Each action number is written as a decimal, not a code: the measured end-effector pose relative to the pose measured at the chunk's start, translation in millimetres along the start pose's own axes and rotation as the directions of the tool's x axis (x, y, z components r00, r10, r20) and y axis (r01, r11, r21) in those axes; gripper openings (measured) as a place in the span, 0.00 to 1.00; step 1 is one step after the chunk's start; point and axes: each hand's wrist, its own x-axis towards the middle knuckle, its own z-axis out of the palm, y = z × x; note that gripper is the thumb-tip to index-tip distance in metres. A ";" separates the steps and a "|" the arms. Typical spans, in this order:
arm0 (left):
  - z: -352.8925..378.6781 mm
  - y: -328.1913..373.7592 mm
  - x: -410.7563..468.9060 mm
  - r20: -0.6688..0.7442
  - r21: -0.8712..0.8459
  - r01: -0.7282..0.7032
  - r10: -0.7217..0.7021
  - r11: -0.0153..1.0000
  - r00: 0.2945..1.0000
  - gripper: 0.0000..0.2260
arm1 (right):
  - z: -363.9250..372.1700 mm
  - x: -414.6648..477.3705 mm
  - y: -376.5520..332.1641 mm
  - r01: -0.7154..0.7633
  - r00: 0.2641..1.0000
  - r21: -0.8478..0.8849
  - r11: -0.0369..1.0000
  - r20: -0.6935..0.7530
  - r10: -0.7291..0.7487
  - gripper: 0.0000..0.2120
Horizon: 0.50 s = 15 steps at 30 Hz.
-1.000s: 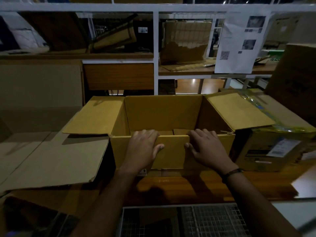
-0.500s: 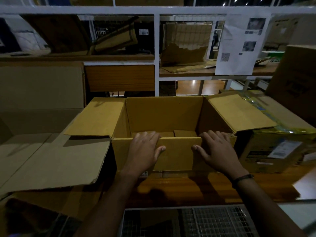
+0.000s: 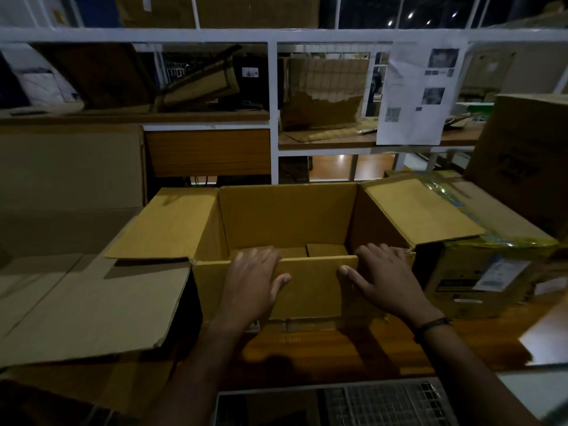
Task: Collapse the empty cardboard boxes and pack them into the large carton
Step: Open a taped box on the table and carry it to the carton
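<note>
Here the cardboard box (image 3: 285, 216) sits at the worktop's (image 3: 322, 352) front edge, long axis crosswise. The left hand (image 3: 252, 281) and right hand (image 3: 384, 278), equally near, press spread fingers onto its near flap.

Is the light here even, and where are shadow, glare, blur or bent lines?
Head view: dim and uneven; the box's left flap throws a dark shadow on the flattened cardboard; the wooden table carries a warm glare; the white shelf rail bows slightly from the wide lens; left hand and right hand have soft fingertips.
</note>
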 end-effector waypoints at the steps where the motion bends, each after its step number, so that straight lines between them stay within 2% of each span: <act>1: 0.3 -0.3 -0.3 0.004 -0.001 0.004 -0.004 1.000 1.000 0.12 | -4.8 3.3 2.9 -0.015 1.000 0.026 1.000 0.021 0.014 0.31; 3: 0.9 -0.8 -0.2 0.012 0.001 0.004 -0.004 1.000 1.000 0.12 | -16.3 15.2 15.1 -0.084 0.996 0.023 0.996 0.032 0.084 0.32; 7: 0.3 -2.0 2.3 0.019 0.011 0.009 -0.010 1.000 1.000 0.12 | -31.4 41.5 45.4 -0.327 0.940 -0.028 0.945 0.090 0.328 0.43; 12: 1.5 -0.3 3.9 0.033 -0.005 0.028 -0.028 1.000 0.999 0.12 | -22.9 42.4 58.7 -0.318 0.944 -0.091 0.944 0.064 0.324 0.46; 15: -1.0 3.6 4.3 0.067 0.017 0.049 -0.050 0.999 0.997 0.12 | -26.5 45.7 54.6 -0.324 0.938 -0.106 0.940 0.098 0.334 0.48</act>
